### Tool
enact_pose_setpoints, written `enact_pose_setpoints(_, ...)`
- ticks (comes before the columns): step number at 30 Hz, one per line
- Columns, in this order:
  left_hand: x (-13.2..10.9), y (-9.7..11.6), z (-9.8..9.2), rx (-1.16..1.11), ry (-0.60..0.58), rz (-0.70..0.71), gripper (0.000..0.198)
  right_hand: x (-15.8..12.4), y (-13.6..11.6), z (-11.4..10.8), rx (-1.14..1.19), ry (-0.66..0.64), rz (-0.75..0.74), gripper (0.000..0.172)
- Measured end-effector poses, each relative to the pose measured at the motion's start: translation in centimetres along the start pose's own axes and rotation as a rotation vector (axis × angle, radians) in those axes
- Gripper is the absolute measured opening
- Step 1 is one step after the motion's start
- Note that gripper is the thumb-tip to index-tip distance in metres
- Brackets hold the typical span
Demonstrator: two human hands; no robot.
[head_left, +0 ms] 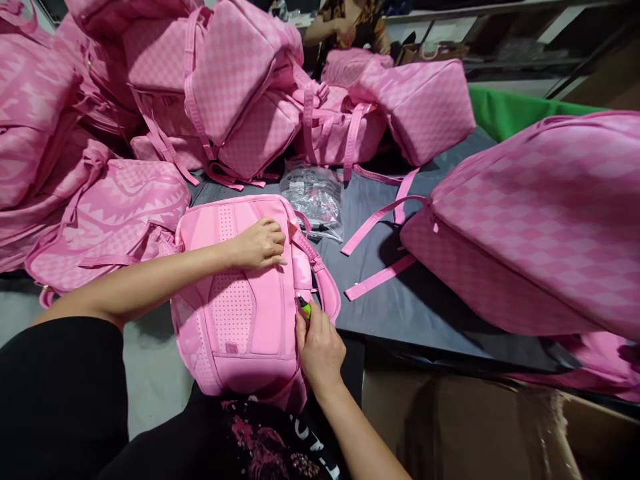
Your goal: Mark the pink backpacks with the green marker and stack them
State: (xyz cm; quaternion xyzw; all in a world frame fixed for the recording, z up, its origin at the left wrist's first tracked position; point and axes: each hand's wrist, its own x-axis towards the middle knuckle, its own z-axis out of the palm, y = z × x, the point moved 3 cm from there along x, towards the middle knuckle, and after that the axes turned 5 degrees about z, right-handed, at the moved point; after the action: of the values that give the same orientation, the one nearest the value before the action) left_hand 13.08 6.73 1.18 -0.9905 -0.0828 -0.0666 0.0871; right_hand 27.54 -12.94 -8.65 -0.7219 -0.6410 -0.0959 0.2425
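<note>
A pink backpack [273, 313] stands in front of me with its padded, perforated back panel facing up toward me. My left hand [261, 244] lies across the upper part of that panel, its fingers bent and gripping the fabric near the right edge. At the bag's right side, my right hand [321, 348] is closed round a small green-and-black tool [304, 307]. The tool's tip points up along the side seam; its exact kind is not clear. A pink strap [325, 283] loops out just beyond this hand.
Several pink checked backpacks [240, 73] are piled behind, with more at left. A large checked backpack [530, 227] lies at right, its straps on the dark table [370, 307]. A clear plastic bag [314, 197] sits behind my backpack. Below is a cardboard box [470, 427]. Another person [345, 30] is at back.
</note>
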Motion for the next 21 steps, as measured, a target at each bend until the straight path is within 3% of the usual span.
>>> enact_pose_setpoints(2, 0.1, 0.1, -0.3, -0.024, -0.014, 0.022, 0.05, 0.0, 0.0, 0.0, 0.007, -0.012, 0.009, 0.036)
enact_pose_setpoints(5, -0.1, -2.2, -1.3, 0.006, -0.047, 0.065, 0.046, 0.0, -0.2, -0.1, 0.002, 0.001, 0.013, 0.035)
enact_pose_setpoints(9, -1.2, -6.7, -3.1, 0.117, -0.014, -0.098, 0.051, 0.0, -0.2, -0.3, 0.004, -0.002, 0.011, 0.034)
enact_pose_setpoints(11, -2.0, -7.1, -3.5, 0.154, -0.006, -0.155, 0.054, 0.0, -0.2, -0.3, 0.008, -0.003, 0.0, 0.034)
enact_pose_setpoints(17, -3.3, -2.8, -3.4, 0.172, 0.025, -0.145, 0.063, -0.8, 0.0, -0.2, 0.062, 0.016, 0.005, 0.035)
enact_pose_setpoints(21, -2.2, 1.5, -5.4, 0.209, 0.108, -0.088, 0.062, -2.0, 1.3, -1.8, 0.26, -0.088, 0.072, 0.041)
